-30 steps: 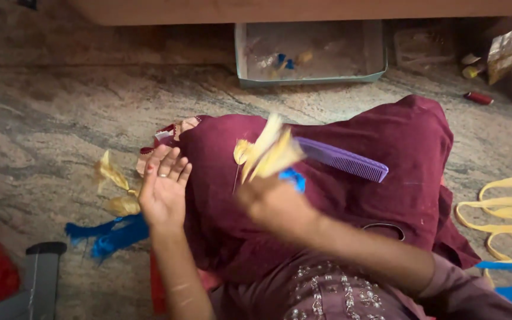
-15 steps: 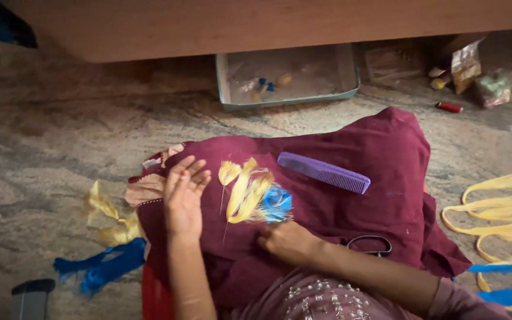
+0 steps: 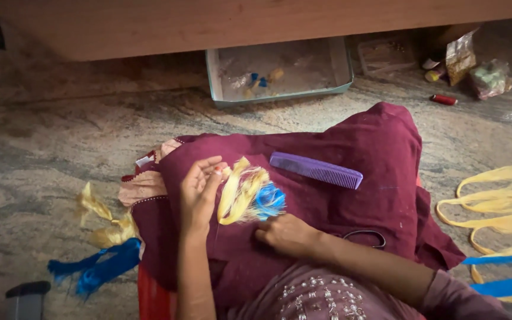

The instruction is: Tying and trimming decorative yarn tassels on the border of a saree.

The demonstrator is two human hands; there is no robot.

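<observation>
Low at the left edge of the frame a dark grey tool handle (image 3: 26, 296) stands on the stone floor (image 3: 42, 148); just right of it lie a blue thread tuft (image 3: 99, 269) and, above that, a yellow thread tuft (image 3: 105, 222); nearer the centre, the left hand (image 3: 200, 192) rests on the maroon cloth (image 3: 339, 201) with its fingers loosely curled, half open, the fingertips (image 3: 217, 172) touching the top of the yellow and blue tassel (image 3: 247, 195); whether it pinches the strands I cannot tell; the tassel lies on the cloth in the middle of the frame, between the two hands; just below and right of it the right hand (image 3: 288, 234) lies knuckles up, fingers folded under and pressed to the cloth beside the tassel's blue end, and what it grips, if anything, is hidden; upper centre, a shallow tray (image 3: 339, 59) sits under a wooden ledge (image 3: 268, 21); right of the tassel a purple comb (image 3: 315, 170) lies slantwise on the cloth, apart from both hands; far right, long yellow strands (image 3: 505, 204) loop on the floor above blue strands (image 3: 505, 284).
</observation>
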